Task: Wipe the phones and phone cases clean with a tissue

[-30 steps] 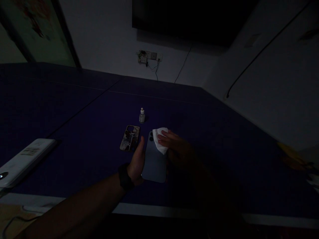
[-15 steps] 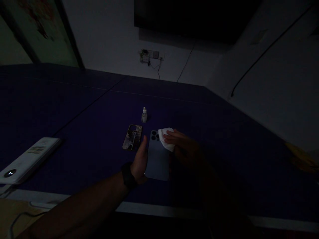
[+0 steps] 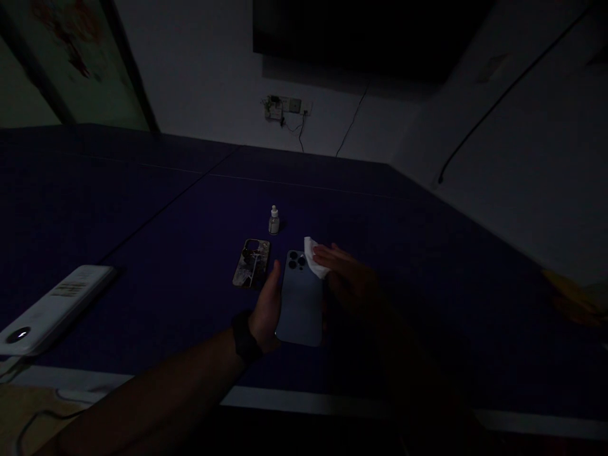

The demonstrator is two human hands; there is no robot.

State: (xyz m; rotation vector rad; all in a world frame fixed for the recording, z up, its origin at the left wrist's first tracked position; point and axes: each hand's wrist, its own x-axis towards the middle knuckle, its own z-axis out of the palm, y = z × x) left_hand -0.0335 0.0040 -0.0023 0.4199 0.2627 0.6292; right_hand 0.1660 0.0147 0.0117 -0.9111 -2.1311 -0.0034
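My left hand (image 3: 266, 310), with a dark watch on its wrist, is wrapped round a blue-grey smartphone (image 3: 300, 307). The phone's back faces up, its camera lenses at the far end. In my right hand (image 3: 344, 269) is a folded white tissue (image 3: 314, 261), pressed against the phone's upper right edge by the fingers. A patterned phone case (image 3: 251, 263) lies on the blue table just left of the phone. Beyond the case stands a small clear bottle (image 3: 274, 221) with a white dropper-like top.
A white power bank (image 3: 59, 307) with a cable lies at the table's left. The blue table (image 3: 190, 215) has a white front edge and reaches the wall with sockets (image 3: 285, 107). A yellow thing (image 3: 570, 294) sits at the far right. The room is dim.
My right hand has shifted the tissue slightly outward along the phone's upper right, so more of the camera lenses show. The left hand keeps its hold on the phone.
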